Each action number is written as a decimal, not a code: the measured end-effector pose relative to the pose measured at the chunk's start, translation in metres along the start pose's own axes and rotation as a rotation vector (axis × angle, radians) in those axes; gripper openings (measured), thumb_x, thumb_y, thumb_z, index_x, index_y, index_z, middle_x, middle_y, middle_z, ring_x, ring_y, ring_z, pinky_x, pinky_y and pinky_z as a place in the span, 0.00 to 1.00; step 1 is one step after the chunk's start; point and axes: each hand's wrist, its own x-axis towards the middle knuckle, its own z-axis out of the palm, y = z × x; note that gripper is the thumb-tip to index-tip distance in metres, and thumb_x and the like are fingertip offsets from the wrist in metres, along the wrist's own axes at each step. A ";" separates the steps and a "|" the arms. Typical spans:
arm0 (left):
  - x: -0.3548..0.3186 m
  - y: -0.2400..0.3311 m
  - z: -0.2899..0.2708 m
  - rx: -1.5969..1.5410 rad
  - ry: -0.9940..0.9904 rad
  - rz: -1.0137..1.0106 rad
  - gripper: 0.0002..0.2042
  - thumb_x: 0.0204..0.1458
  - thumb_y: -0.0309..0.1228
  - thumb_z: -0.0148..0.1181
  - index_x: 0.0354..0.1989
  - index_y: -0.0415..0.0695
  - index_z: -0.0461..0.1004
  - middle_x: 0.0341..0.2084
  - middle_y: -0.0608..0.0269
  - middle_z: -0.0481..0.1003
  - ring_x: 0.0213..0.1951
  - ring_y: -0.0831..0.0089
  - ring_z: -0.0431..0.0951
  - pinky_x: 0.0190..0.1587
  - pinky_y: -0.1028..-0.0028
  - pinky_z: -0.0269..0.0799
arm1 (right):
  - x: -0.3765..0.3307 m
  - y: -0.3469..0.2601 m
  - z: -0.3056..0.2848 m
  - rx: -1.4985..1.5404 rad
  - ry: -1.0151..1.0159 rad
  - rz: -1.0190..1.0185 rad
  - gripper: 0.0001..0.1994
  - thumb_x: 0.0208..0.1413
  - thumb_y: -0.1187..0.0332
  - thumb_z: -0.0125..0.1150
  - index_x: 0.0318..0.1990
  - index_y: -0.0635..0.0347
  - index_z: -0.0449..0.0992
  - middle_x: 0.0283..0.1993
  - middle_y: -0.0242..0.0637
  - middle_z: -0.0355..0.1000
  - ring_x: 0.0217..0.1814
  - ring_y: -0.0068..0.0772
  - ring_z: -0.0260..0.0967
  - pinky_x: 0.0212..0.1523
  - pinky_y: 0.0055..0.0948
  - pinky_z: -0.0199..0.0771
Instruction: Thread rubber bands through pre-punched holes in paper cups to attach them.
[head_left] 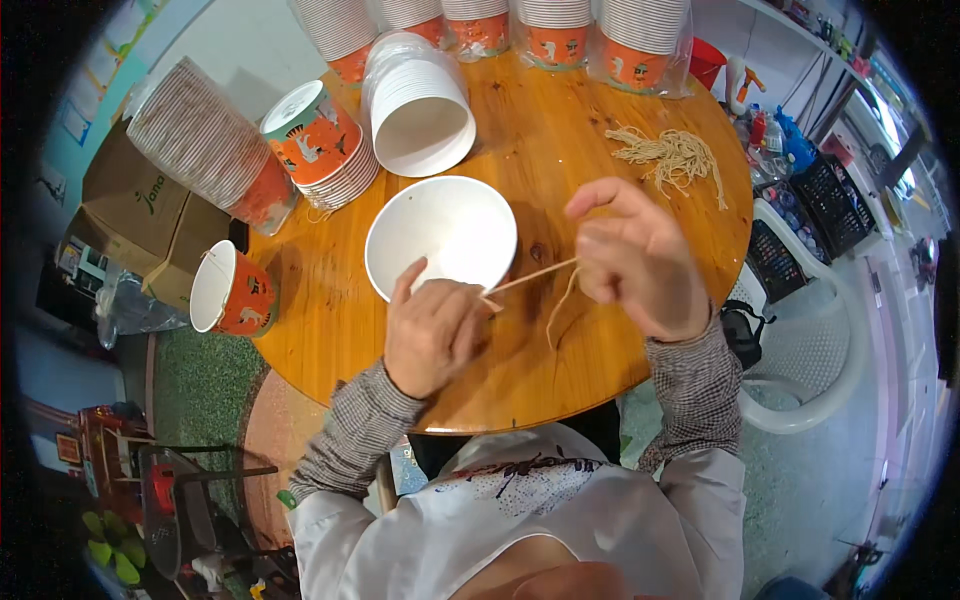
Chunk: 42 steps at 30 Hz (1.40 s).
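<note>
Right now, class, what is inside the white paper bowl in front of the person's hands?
The white paper bowl shows only its bare white inside. The left hand covers its near rim, so that strip is hidden. The string stays outside.

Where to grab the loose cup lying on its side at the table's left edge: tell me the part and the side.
Take the orange paper cup around its printed wall, coming down from above. It lies on its side with its white mouth facing left, past the wooden table edge, so the rounded wall faces up and is free. Both the left hand and right hand are busy with the string.
</note>
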 end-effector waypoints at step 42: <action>0.025 0.028 -0.009 -0.347 -0.076 -0.033 0.05 0.47 0.22 0.61 0.32 0.37 0.75 0.27 0.55 0.74 0.29 0.55 0.76 0.31 0.66 0.72 | -0.025 0.075 0.009 -0.111 -0.069 0.133 0.10 0.61 0.71 0.57 0.46 0.67 0.68 0.37 0.34 0.73 0.31 0.17 0.70 0.29 0.17 0.73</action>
